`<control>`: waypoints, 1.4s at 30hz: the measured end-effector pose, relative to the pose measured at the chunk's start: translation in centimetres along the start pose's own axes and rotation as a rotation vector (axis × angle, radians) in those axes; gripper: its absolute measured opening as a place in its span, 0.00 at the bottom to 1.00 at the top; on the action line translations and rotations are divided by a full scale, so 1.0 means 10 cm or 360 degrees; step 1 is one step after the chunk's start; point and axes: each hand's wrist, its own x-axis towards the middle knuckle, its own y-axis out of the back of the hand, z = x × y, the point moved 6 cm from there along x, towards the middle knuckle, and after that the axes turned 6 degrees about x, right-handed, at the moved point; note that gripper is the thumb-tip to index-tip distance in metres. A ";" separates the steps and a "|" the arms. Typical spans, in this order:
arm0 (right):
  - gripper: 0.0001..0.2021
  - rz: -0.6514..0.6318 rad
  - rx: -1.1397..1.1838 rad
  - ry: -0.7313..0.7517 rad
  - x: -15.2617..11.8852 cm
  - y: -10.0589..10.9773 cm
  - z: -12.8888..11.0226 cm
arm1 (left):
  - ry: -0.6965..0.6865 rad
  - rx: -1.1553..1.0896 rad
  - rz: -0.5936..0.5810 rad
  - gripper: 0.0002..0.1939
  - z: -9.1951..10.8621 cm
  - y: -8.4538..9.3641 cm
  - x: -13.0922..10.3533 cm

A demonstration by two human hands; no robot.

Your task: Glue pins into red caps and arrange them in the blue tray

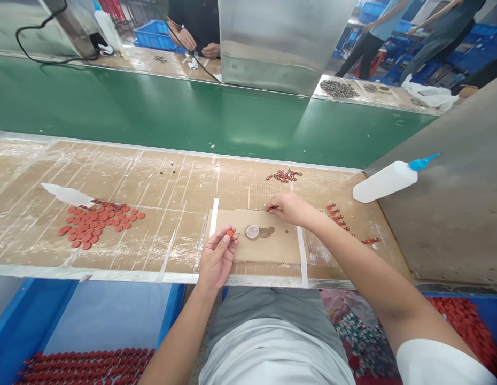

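Note:
My left hand [216, 259] pinches a small round red disc [230, 233] between thumb and fingers, at the left side of a cardboard sheet [232, 254]. Over the sheet's back edge, the fingertips of my right hand [289, 207] are closed on a small dark piece [271, 208], mostly hidden by the fingers. Between the hands, a small round shallow dish [251, 231] sits on the cardboard beside a wet brown stain [266, 232]. Behind my right hand lies a small heap of red-and-dark pieces [286, 175]. More such pieces [339, 218] lie in a line to the right.
Loose red discs [88, 224] lie at left by a white plastic scrap [68, 194]. A white squeeze bottle [385, 183] with a blue nozzle leans against the metal panel [452, 198] at right. Beyond the green belt [152, 115], a co-worker's hands [188, 40] show. Blue bin [174, 315] below.

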 end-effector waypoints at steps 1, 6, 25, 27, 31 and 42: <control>0.11 0.0019 0.0049 -0.0016 -0.01 0.00 0.02 | 0.0001 -0.0001 -0.0005 0.12 0.00 0.00 0.00; 0.08 0.0202 0.0407 -0.0216 -0.05 0.00 0.17 | -0.0011 -0.0004 -0.0019 0.12 0.00 0.01 0.00; 0.07 0.1373 0.0977 -0.0058 -0.64 -0.34 -0.44 | -0.0059 0.0023 -0.0078 0.12 0.01 0.00 0.01; 0.07 0.1390 0.0900 0.0104 -0.64 -0.37 -0.50 | -0.0063 0.0030 -0.0071 0.12 0.01 0.00 0.01; 0.12 0.1387 0.0763 0.0336 -0.62 -0.42 -0.55 | -0.0070 0.0028 -0.0050 0.12 0.02 0.01 0.01; 0.18 0.1349 0.0602 0.0540 -0.61 -0.43 -0.63 | -0.0086 0.0033 -0.0093 0.10 0.03 0.00 0.00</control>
